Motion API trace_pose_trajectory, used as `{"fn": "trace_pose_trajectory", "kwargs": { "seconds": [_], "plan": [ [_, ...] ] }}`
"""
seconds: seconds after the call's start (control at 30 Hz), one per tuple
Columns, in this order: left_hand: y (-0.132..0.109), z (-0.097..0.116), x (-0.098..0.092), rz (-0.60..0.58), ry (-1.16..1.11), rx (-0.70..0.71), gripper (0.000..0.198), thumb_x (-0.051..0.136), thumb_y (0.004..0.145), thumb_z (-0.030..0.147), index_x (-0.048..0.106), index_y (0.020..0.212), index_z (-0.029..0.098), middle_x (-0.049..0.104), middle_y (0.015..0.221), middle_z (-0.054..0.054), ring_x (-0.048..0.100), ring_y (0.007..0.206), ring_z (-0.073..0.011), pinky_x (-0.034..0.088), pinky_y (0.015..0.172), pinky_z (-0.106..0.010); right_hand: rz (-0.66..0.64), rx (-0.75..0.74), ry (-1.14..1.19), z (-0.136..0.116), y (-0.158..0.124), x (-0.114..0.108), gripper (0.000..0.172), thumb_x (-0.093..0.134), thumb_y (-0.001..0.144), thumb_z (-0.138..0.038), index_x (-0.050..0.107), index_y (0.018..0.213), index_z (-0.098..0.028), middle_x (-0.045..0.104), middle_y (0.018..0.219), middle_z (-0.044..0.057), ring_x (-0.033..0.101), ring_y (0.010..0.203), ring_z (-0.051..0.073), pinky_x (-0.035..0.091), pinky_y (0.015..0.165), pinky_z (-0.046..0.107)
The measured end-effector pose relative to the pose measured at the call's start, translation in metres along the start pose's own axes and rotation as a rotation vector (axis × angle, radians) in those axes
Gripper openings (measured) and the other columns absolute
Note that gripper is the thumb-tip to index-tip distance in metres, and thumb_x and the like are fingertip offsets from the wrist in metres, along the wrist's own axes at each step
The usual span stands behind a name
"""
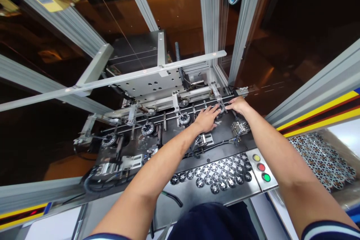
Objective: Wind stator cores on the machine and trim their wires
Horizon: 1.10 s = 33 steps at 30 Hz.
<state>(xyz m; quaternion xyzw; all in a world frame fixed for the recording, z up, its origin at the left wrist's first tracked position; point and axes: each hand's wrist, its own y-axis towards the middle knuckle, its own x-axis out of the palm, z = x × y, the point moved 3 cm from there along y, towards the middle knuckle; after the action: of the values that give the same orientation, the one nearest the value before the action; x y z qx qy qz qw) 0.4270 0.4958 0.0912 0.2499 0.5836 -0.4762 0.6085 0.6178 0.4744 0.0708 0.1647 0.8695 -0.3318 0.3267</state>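
Observation:
A round slotted metal part [222, 109] sits at the right-hand station of the machine bed, partly hidden by my fingers. My left hand [207, 119] reaches it from the left, palm down, with fingers spread and the fingertips at its edge. From the right, my right hand [238, 105] comes close to the same part, its visible fingers apart and pointing at it. Similar round parts sit at the other stations: one [185, 119] just left of my left hand, another [147, 128] further left, and a third [108, 140] at the far left.
Rows of small round parts [216, 176] lie on the metal ledge in front. Beside them are yellow, red and green buttons [261, 167]. A box of metal rings [323, 161] stands at the right. A long metal bar [118, 79] crosses above the bed, and aluminium posts [209, 15] frame it.

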Motion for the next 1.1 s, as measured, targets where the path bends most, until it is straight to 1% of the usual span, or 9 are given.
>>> {"fn": "trace_pose_trajectory", "kwargs": {
  "seconds": [0.37, 0.53, 0.6, 0.7, 0.8, 0.9, 1.0, 1.07, 1.1],
  "plan": [
    [-0.001, 0.0, 0.0, 0.007, -0.003, -0.002, 0.084, 0.071, 0.084, 0.025, 0.029, 0.156, 0.025, 0.02, 0.169, -0.012, 0.027, 0.153, -0.0387, 0.032, 0.12, -0.058, 0.003, 0.006, -0.001, -0.003, -0.002, 0.002, 0.033, 0.063, 0.096, -0.037, 0.062, 0.12, -0.015, 0.066, 0.118, 0.008, 0.067, 0.1, 0.02, 0.059, 0.085, 0.04],
    [-0.002, 0.001, 0.002, 0.002, 0.001, -0.013, 0.087, 0.072, 0.082, 0.022, 0.028, 0.156, 0.028, 0.017, 0.17, -0.011, 0.032, 0.151, -0.0389, 0.033, 0.119, -0.059, 0.158, -0.078, 0.036, -0.012, -0.011, -0.016, 0.031, 0.066, 0.094, -0.037, 0.065, 0.115, -0.014, 0.069, 0.115, 0.008, 0.068, 0.101, 0.021, 0.058, 0.089, 0.042],
    [-0.002, -0.001, 0.002, -0.008, -0.003, -0.013, 0.09, 0.073, 0.08, 0.017, 0.028, 0.156, 0.029, 0.015, 0.17, -0.011, 0.033, 0.15, -0.0397, 0.033, 0.118, -0.061, 0.268, -0.167, 0.076, -0.016, -0.036, -0.03, 0.032, 0.071, 0.089, -0.033, 0.067, 0.113, -0.013, 0.071, 0.116, 0.01, 0.068, 0.105, 0.022, 0.056, 0.095, 0.039],
    [0.001, -0.005, -0.004, -0.033, -0.039, 0.008, 0.094, 0.075, 0.074, 0.013, 0.031, 0.155, 0.029, 0.017, 0.17, -0.011, 0.035, 0.149, -0.0397, 0.036, 0.117, -0.059, 0.426, -0.334, 0.142, -0.008, -0.106, -0.041, 0.035, 0.069, 0.088, -0.033, 0.067, 0.118, -0.016, 0.072, 0.122, 0.009, 0.069, 0.109, 0.022, 0.054, 0.098, 0.033],
    [-0.006, -0.005, -0.024, 0.001, -0.119, 0.035, 0.087, 0.073, 0.076, 0.014, 0.036, 0.154, 0.027, 0.024, 0.168, -0.01, 0.037, 0.149, -0.0334, 0.038, 0.119, -0.049, 0.57, -0.404, 0.157, 0.042, -0.194, -0.023, 0.035, 0.052, 0.095, -0.045, 0.068, 0.117, -0.023, 0.072, 0.121, 0.01, 0.069, 0.11, 0.025, 0.055, 0.101, 0.041],
    [-0.047, 0.0, -0.049, 0.147, -0.216, 0.022, 0.07, 0.062, 0.09, 0.021, 0.035, 0.155, 0.019, 0.031, 0.165, -0.012, 0.035, 0.151, -0.0239, 0.032, 0.124, -0.039, 0.691, -0.348, 0.035, 0.128, -0.262, 0.026, 0.037, 0.045, 0.094, -0.051, 0.069, 0.118, -0.036, 0.074, 0.111, 0.012, 0.07, 0.109, 0.031, 0.052, 0.105, 0.05],
    [-0.13, 0.005, -0.059, 0.309, -0.397, 0.019, 0.054, 0.055, 0.098, 0.032, 0.046, 0.149, 0.018, 0.05, 0.155, -0.008, 0.047, 0.144, -0.0175, 0.035, 0.122, -0.03, 0.623, -0.32, -0.126, 0.206, -0.292, 0.079, 0.057, 0.039, 0.093, -0.056, 0.053, 0.144, -0.036, 0.071, 0.116, 0.019, 0.066, 0.115, 0.043, 0.052, 0.1, 0.064],
    [-0.199, 0.007, -0.051, 0.38, -0.693, 0.09, 0.047, 0.06, 0.095, 0.036, 0.059, 0.139, 0.02, 0.064, 0.141, -0.007, 0.06, 0.132, -0.0191, 0.044, 0.114, -0.029, 0.616, -0.408, -0.164, 0.227, -0.3, 0.096, 0.063, 0.04, 0.093, -0.06, 0.04, 0.152, -0.039, 0.068, 0.117, 0.02, 0.065, 0.114, 0.045, 0.054, 0.088, 0.069],
    [-0.234, 0.007, -0.042, 0.391, -0.829, 0.111, 0.044, 0.064, 0.093, 0.037, 0.064, 0.133, 0.02, 0.068, 0.136, -0.007, 0.064, 0.127, -0.02, 0.047, 0.111, -0.027, 0.578, -0.465, -0.168, 0.225, -0.299, 0.099, 0.062, 0.044, 0.093, -0.061, 0.04, 0.151, -0.041, 0.067, 0.12, 0.017, 0.065, 0.115, 0.043, 0.056, 0.085, 0.065]
  ]
}}
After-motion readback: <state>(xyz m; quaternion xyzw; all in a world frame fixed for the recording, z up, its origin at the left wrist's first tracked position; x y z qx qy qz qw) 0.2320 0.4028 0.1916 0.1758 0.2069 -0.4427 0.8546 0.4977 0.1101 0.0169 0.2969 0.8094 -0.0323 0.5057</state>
